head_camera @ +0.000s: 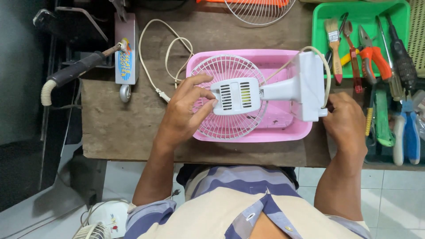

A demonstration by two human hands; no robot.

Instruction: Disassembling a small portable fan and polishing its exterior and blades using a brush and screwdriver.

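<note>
A small white desk fan (248, 95) lies face down over the pink tray (283, 132) — long axis running 9 to 3 o'clock, base toward 3. The left hand (183, 110) curls loosely, fingertips on the motor housing (236, 96); the right hand (347, 121) grips the base (310, 86).

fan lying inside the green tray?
No, the small white table fan lies face down across the pink plastic tray, while the green plastic tray holds a paintbrush and pliers.
</note>
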